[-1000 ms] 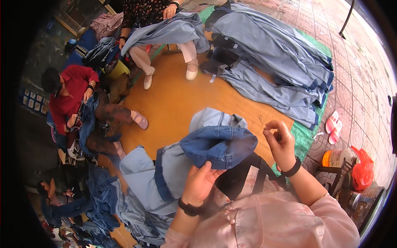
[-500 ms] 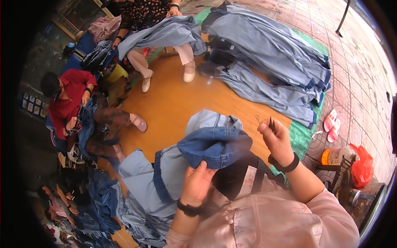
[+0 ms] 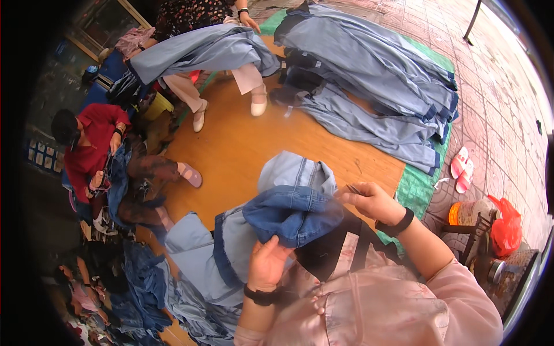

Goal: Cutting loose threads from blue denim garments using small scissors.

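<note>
A pair of light blue denim trousers (image 3: 238, 245) lies across my lap, partly turned so that a dark blue band (image 3: 291, 216) bunches up in front of me. My left hand (image 3: 269, 265) pinches the lower edge of this band, thumb on top. Close to the band's right side is my right hand (image 3: 375, 203), its fingers closed round small dark thread snips (image 3: 353, 189). Only the pointed end of the snips shows; the hand hides the remainder. Whether the tips touch the denim I cannot tell. Behind the band, a paler denim section (image 3: 297, 173) stands up.
Light blue trousers (image 3: 363, 63) are spread on a green sheet (image 3: 414, 193) at the far right. A person in a dark floral top holds trousers (image 3: 202, 52); another in red (image 3: 101, 135) handles denim at left. Denim heaps (image 3: 141, 277) lie lower left. Slippers (image 3: 461, 170) and a red bag (image 3: 506, 225) are right.
My right hand has moved left and down with the snips, from apart to close beside the dark blue band. The band has shifted slightly left. The far person's trousers have swung left.
</note>
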`<move>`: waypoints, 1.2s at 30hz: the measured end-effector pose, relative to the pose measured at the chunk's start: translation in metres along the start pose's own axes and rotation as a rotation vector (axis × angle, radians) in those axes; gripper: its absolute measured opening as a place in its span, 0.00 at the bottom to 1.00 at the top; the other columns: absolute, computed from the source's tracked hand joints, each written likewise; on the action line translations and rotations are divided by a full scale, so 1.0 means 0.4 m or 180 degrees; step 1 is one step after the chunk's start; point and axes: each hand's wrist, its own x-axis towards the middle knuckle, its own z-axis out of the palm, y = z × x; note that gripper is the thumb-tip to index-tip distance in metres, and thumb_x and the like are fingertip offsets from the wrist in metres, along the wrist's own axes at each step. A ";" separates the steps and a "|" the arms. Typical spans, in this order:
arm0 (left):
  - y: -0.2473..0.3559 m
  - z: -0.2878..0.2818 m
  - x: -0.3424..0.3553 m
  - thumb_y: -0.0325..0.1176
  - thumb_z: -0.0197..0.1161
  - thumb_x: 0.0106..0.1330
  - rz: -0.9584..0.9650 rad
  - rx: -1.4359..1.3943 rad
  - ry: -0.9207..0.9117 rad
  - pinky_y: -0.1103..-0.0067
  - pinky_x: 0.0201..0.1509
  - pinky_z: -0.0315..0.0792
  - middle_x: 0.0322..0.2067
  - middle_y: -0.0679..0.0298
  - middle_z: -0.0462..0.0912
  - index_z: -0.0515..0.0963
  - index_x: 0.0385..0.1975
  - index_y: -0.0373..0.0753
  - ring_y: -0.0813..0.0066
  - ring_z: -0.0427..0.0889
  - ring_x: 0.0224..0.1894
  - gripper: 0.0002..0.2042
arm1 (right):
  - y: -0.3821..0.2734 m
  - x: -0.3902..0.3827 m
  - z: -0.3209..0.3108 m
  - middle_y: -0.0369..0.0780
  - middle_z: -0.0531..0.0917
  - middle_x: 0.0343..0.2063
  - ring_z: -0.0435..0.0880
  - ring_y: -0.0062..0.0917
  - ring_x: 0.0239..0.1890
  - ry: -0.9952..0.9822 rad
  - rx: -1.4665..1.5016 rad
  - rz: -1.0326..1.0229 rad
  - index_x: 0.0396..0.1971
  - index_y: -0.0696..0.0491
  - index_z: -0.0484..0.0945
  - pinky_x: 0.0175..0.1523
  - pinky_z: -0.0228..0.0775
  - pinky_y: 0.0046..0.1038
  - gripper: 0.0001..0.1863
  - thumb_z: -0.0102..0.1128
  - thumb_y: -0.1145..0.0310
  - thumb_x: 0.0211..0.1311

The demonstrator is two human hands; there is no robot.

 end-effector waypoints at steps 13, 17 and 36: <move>0.007 -0.043 -0.025 0.31 0.57 0.68 0.0262 0.1130 0.0675 0.73 0.49 0.74 0.44 0.61 0.82 0.75 0.49 0.34 0.70 0.81 0.44 0.13 | 0.010 -0.068 0.035 0.27 0.67 0.20 0.61 0.11 0.22 -0.0274 -0.0657 -0.0328 0.27 0.54 0.71 0.25 0.54 0.19 0.15 0.73 0.75 0.48; 0.030 0.019 -0.003 0.27 0.58 0.67 0.0700 0.0489 0.0615 0.77 0.50 0.73 0.42 0.62 0.82 0.77 0.47 0.34 0.73 0.80 0.42 0.11 | 0.022 -0.109 0.048 0.34 0.73 0.23 0.69 0.15 0.27 0.0162 -0.1389 -0.1236 0.28 0.57 0.74 0.29 0.63 0.22 0.11 0.70 0.75 0.50; 0.040 0.013 -0.044 0.14 0.50 0.51 0.2592 0.4767 0.1476 0.73 0.46 0.76 0.42 0.53 0.83 0.78 0.49 0.35 0.57 0.83 0.41 0.23 | 0.158 -0.148 -0.033 0.46 0.83 0.37 0.84 0.35 0.40 0.0838 -0.1901 -0.1792 0.48 0.57 0.75 0.45 0.75 0.28 0.29 0.43 0.90 0.41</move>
